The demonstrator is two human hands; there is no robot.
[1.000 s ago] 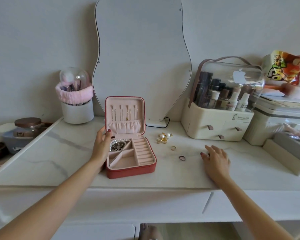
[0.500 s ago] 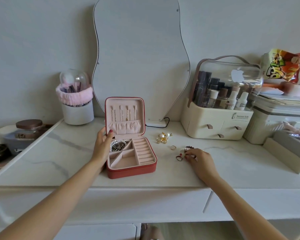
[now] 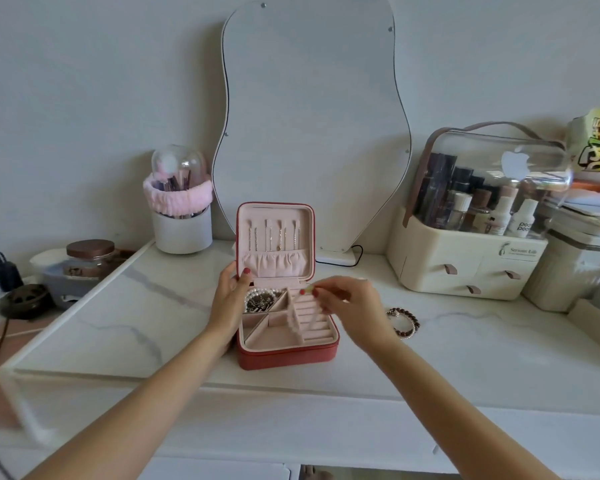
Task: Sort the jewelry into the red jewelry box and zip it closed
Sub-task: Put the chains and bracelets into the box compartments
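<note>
The red jewelry box (image 3: 288, 356) stands open on the white marble tabletop, its lid (image 3: 274, 237) upright with thin chains hanging inside. A pearl strand and dark pieces (image 3: 260, 299) fill the back left compartment. My left hand (image 3: 227, 303) rests against the box's left side, thumb at the hinge. My right hand (image 3: 350, 306) hovers over the ring rolls (image 3: 309, 323) and pinches a small gold piece (image 3: 309, 289) between thumb and forefinger. A dark beaded bracelet (image 3: 404, 322) lies on the table just right of that hand.
A wavy mirror (image 3: 312, 133) leans on the wall behind the box. A white brush cup (image 3: 182, 226) stands at back left, and a cream cosmetics organizer (image 3: 465, 265) at back right. A brown-lidded jar (image 3: 90, 254) sits off the table's left edge.
My right hand has left the table at the right and come over the box with a small gold piece pinched. My left hand has stayed at the box. The view has drawn closer.
</note>
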